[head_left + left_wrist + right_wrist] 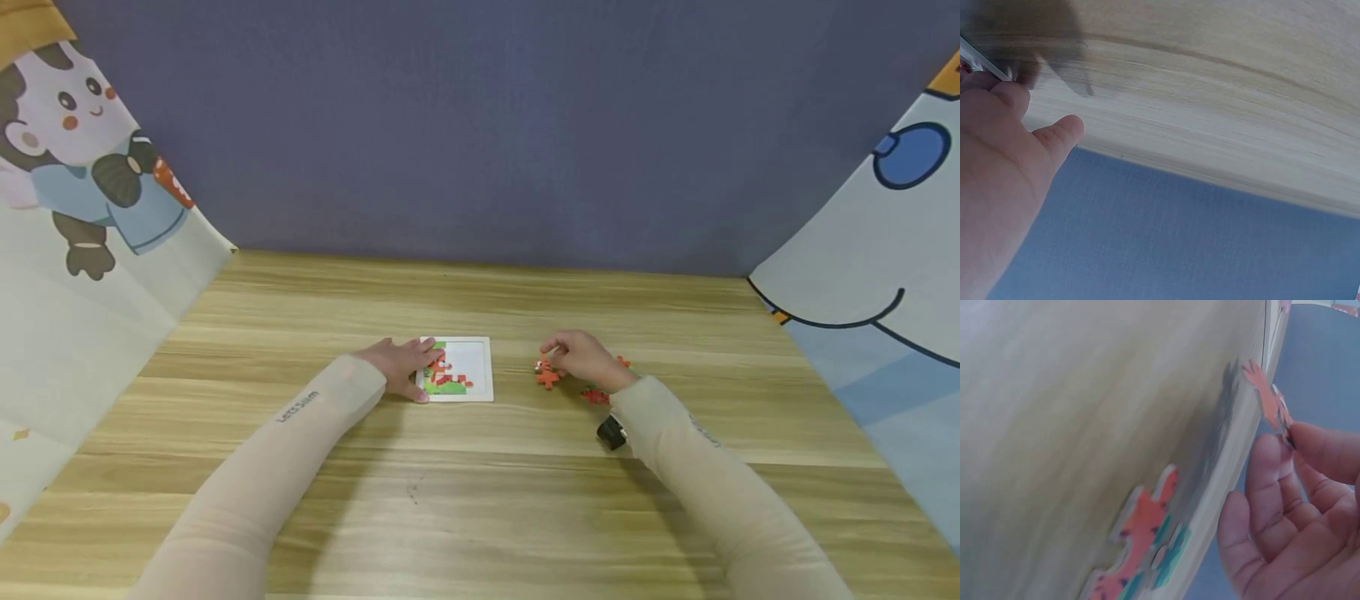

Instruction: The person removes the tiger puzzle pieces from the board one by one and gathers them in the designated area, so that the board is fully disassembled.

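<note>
From my end of the feed, at the far left, the person's left hand (401, 365) lies with its fingers spread over the left edge of the white-framed puzzle tray (492, 371), the thumb near its lower corner. I judge that it steadies the frame; if that hand slides or lifts, the tray could skid on the wood-grain table (465, 492). Its fingertips also cover part of the joined orange-and-green jigsaw section (450, 386) along the tray's left and lower sides, so a sideways drag could pull those pieces out of line.

Right of the tray and well apart from it, an orange jigsaw piece (1267, 400) is raised off the table. The right hand (588, 360) pinches it between thumb and forefinger. I see a small contact patch near one end, so the piece could pivot or drop if it catches on something. The fingers hide some of its outline from me, which could lead to a wrong orientation.

Farthest right, loose orange-and-green jigsaw pieces (596, 397) lie beneath and beside the right wrist. A low sweep of the forearm, or the black block (612, 433) at the cuff, could scatter them.
</note>
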Tool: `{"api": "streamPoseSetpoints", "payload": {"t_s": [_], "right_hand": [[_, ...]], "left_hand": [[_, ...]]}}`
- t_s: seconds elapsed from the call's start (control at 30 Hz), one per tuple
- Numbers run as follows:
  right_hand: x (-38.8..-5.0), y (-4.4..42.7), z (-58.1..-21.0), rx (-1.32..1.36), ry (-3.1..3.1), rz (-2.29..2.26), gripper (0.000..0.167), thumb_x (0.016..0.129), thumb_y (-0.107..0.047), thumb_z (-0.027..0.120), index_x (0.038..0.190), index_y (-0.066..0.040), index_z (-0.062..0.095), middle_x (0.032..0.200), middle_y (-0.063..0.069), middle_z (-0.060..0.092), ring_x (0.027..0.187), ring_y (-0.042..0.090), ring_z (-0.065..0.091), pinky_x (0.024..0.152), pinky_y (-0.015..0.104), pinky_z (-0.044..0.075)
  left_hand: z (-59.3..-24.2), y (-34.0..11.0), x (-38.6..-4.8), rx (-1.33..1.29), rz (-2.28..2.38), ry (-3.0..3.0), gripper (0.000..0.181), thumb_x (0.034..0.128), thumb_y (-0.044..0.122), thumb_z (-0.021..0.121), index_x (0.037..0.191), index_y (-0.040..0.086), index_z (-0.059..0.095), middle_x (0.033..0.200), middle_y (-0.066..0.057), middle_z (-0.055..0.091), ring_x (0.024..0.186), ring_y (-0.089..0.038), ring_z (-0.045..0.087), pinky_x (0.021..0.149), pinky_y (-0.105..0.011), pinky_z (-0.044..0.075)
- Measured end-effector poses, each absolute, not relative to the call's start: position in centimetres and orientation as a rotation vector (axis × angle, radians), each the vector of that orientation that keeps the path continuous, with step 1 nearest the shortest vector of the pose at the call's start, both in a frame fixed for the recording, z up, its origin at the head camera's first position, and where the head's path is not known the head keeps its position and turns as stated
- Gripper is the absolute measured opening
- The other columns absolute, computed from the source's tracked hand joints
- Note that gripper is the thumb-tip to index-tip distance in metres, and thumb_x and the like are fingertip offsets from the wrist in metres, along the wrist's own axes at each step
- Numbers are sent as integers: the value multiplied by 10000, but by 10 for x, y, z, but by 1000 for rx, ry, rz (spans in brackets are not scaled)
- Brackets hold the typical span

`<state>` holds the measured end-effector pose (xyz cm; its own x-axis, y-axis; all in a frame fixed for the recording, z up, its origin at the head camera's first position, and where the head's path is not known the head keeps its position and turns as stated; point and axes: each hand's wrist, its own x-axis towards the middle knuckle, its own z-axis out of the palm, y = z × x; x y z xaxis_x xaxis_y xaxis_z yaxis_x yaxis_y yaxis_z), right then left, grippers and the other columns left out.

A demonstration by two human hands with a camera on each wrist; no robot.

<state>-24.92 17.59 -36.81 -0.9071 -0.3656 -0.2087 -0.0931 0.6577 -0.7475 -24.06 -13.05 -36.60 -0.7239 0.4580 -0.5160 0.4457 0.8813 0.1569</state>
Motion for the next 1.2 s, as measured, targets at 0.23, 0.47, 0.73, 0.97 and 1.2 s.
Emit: {"api": "streamPoseSetpoints", "payload": {"t_s": [0.23,0.47,0.73,0.97,1.2], "right_hand": [[-250,186,-371,-383,2587,-1067,267,937,22,503,1178,74,606,878,144,652,737,215,598,699,359,507],[-252,198,-374,-454,2683,-994,253,953,-1,484,1150,49,633,1030,202,636,818,244,595,695,357,508],[-251,211,-370,-465,2737,-954,239,959,-8,500,1148,66,626,1082,240,624,897,299,597,748,409,496],[-251,224,-371,-397,2704,-995,258,966,6,476,1178,76,605,1082,255,610,771,242,612,695,377,511],[-248,238,-371,-321,2665,-1051,277,976,-2,450,1206,73,584,1106,249,594,816,236,588,693,357,504]], "left_hand": [[-366,-132,-240,649,13,2494,873,905,448,608,1554,137,113,1606,-78,29,1459,-256,70,1143,-552,70],[-365,-132,-240,655,16,2495,867,910,450,600,1554,133,114,1606,-84,28,1460,-258,67,1143,-552,65],[-363,-132,-239,651,30,2483,865,912,451,593,1555,141,104,1608,-75,18,1460,-259,63,1145,-549,58],[-364,-132,-240,656,35,2484,860,914,449,595,1555,141,111,1607,-84,24,1459,-266,67,1142,-555,61],[-363,-130,-239,661,-6,2476,857,924,464,574,1556,149,89,1607,-73,3,1461,-256,50,1145,-548,52]]}}
